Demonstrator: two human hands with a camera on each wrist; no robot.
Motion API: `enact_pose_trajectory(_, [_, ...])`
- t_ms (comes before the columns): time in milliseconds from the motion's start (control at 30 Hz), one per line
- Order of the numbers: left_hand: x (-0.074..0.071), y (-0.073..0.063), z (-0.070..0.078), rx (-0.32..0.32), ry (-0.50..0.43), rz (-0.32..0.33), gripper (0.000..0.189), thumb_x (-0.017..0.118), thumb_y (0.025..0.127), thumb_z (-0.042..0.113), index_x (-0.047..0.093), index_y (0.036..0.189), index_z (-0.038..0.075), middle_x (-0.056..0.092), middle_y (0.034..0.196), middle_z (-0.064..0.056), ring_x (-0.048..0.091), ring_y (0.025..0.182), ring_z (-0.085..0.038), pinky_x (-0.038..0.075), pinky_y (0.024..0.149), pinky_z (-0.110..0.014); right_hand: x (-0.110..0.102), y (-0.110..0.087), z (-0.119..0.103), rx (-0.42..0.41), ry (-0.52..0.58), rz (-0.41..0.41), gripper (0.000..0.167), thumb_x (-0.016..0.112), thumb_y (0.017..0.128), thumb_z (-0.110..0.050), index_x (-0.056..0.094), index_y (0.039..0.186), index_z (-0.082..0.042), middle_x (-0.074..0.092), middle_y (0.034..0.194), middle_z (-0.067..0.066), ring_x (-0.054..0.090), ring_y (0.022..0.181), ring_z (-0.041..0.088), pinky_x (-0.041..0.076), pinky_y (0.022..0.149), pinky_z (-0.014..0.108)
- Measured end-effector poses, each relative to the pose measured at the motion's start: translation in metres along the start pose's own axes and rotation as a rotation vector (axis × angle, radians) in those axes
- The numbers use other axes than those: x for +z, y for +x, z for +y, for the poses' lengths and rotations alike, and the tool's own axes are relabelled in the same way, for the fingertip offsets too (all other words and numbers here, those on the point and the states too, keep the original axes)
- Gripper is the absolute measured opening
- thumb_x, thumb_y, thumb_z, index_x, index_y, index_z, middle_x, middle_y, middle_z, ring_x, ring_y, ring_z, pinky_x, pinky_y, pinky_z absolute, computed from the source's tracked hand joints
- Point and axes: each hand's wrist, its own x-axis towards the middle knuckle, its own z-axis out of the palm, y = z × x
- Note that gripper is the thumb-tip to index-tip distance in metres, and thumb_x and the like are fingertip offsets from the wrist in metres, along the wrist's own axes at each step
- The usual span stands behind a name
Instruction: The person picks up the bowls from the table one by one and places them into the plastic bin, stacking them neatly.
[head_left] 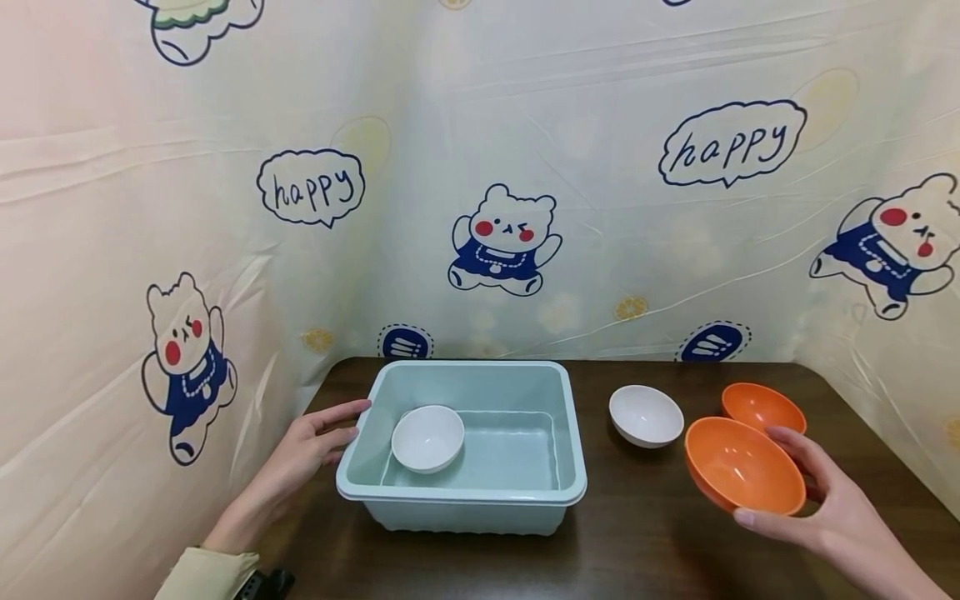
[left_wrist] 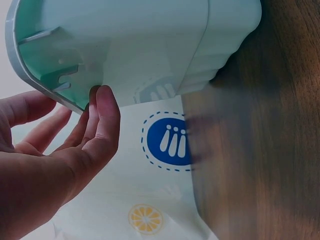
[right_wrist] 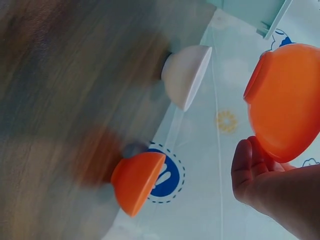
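Note:
At the left rim of a light blue plastic tub, my left hand holds the lip; the left wrist view shows bent fingers under it against the outer wall. Inside the tub, toward its left, is a white bowl. My right hand grips an orange bowl by its side, thumb at the near rim and fingers at the far side. The held bowl is raised and tilted, its inside facing the head camera. Behind it stands a second orange bowl, partly hidden.
Another white bowl sits upright on the dark wooden table, between the tub and the orange bowls. A printed cloth with bears hangs behind the table and along both sides.

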Motion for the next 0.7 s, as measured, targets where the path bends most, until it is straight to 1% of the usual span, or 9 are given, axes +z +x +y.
enact_pose_trajectory(100, [0.000, 0.000, 0.000, 0.001, -0.003, 0.000, 0.050, 0.055, 0.110, 0.011, 0.045, 0.157, -0.002, 0.044, 0.159, -0.028, 0.064, 0.125, -0.032, 0.059, 0.091, -0.036, 0.001, 0.000, -0.003, -0.015, -0.003, 0.007, 0.102, 0.084, 0.090, -0.036, 0.021, 0.164, -0.004, 0.041, 0.152, 0.028, 0.049, 0.115, 0.038, 0.052, 0.072, 0.026])
enact_pose_trajectory(267, [0.000, 0.000, -0.001, 0.000, -0.003, 0.002, 0.050, 0.055, 0.110, 0.012, 0.045, 0.157, -0.002, 0.043, 0.159, -0.028, 0.065, 0.125, -0.032, 0.060, 0.091, -0.036, 0.002, -0.001, -0.009, -0.008, 0.004, 0.002, 0.103, 0.084, 0.090, -0.037, 0.020, 0.165, -0.007, 0.041, 0.151, 0.027, 0.048, 0.116, 0.038, 0.053, 0.071, 0.028])
enact_pose_trajectory(400, [0.000, 0.000, -0.002, 0.000, -0.010, 0.006, 0.050, 0.056, 0.109, 0.011, 0.046, 0.157, -0.002, 0.043, 0.159, -0.028, 0.065, 0.124, -0.032, 0.060, 0.090, -0.035, 0.004, -0.002, -0.011, -0.039, -0.010, 0.015, 0.102, 0.085, 0.089, -0.036, 0.022, 0.164, -0.008, 0.043, 0.150, 0.026, 0.049, 0.114, 0.035, 0.053, 0.071, 0.028])
enact_pose_trajectory(633, [0.000, 0.000, -0.002, 0.003, -0.022, 0.001, 0.050, 0.056, 0.109, 0.011, 0.046, 0.156, -0.002, 0.044, 0.158, -0.028, 0.065, 0.124, -0.032, 0.060, 0.090, -0.035, 0.007, -0.003, -0.013, -0.116, -0.017, 0.052, 0.098, 0.088, 0.087, -0.031, 0.029, 0.163, -0.013, 0.047, 0.150, 0.020, 0.051, 0.102, 0.003, 0.052, 0.074, 0.025])
enact_pose_trajectory(700, [0.000, 0.000, -0.001, 0.004, -0.022, 0.000, 0.050, 0.056, 0.109, 0.011, 0.046, 0.156, -0.002, 0.044, 0.158, -0.028, 0.065, 0.124, -0.032, 0.060, 0.091, -0.036, 0.008, -0.003, -0.014, -0.126, -0.015, 0.056, 0.098, 0.089, 0.086, -0.031, 0.030, 0.163, -0.013, 0.048, 0.149, 0.019, 0.050, 0.101, -0.001, 0.052, 0.074, 0.025])
